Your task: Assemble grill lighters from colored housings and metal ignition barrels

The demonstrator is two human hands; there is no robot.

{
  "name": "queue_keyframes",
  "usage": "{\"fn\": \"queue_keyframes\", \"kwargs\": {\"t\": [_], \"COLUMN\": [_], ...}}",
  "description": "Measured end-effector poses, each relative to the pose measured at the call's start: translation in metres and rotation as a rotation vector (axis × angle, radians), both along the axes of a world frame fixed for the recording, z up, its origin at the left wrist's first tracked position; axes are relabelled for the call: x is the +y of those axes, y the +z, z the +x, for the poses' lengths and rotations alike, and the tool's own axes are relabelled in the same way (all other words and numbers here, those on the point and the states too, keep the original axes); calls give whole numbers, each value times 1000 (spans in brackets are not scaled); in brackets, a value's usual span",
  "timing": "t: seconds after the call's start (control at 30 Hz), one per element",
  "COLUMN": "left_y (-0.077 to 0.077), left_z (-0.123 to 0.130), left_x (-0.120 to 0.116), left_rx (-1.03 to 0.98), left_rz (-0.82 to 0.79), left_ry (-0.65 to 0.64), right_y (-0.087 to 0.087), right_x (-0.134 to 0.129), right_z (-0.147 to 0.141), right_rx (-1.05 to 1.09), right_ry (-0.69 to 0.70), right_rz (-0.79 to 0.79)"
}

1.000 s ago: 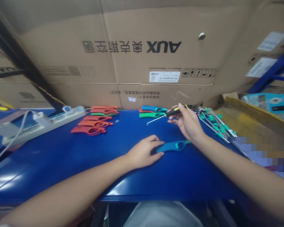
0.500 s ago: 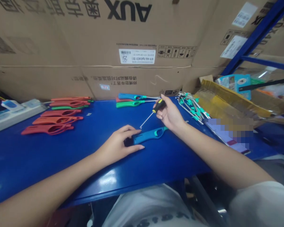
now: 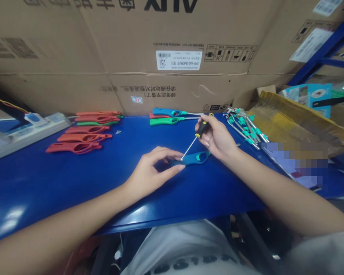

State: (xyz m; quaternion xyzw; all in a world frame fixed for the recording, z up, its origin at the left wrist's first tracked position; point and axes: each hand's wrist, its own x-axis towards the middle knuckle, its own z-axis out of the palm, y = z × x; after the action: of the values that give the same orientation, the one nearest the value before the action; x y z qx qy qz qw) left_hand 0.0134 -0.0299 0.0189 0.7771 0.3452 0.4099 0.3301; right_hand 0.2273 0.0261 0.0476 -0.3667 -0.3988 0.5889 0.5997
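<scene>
My left hand (image 3: 153, 168) is closed around the rear end of a blue gas lighter (image 3: 192, 159) lying on the blue table, thumb on the near side and fingers on the far side. A black and yellow screwdriver (image 3: 202, 129) is gripped by its handle in my right hand (image 3: 219, 137). Its shaft slants down to the left, and the tip meets the lighter's body beside my left fingertips. The lighter shows a turquoise trigger; my right hand hides its front end.
Red and orange lighter shells (image 3: 74, 147) lie at left by a white power strip (image 3: 43, 128). Blue and green lighters (image 3: 166, 121) rest at the back. Metal lighter tubes with turquoise parts (image 3: 246, 128), a phone (image 3: 292, 164) and a taped carton (image 3: 301, 118) are at right. A cardboard wall (image 3: 126, 46) stands behind.
The screwdriver tip has come down from just above the lighter onto its body. My left fingers have closed in on the lighter. The whole view has shifted slightly.
</scene>
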Motion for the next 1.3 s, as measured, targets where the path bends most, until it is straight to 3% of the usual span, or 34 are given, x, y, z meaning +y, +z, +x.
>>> {"fn": "queue_keyframes", "kwargs": {"t": [0.37,0.77,1.3], "left_y": [0,2,0], "left_z": [-2,-1,-1], "left_x": [0,-1,0], "left_rx": [9,-104,-141], "left_rz": [115,-178,-231], "left_ry": [-27,21,27], "right_y": [2,6,5], "right_x": [-6,-8,-11], "right_z": [-4,-2,-2], "right_rx": [-9,3,8], "right_ry": [17,-43,-78], "right_rz": [-2,74,65]}}
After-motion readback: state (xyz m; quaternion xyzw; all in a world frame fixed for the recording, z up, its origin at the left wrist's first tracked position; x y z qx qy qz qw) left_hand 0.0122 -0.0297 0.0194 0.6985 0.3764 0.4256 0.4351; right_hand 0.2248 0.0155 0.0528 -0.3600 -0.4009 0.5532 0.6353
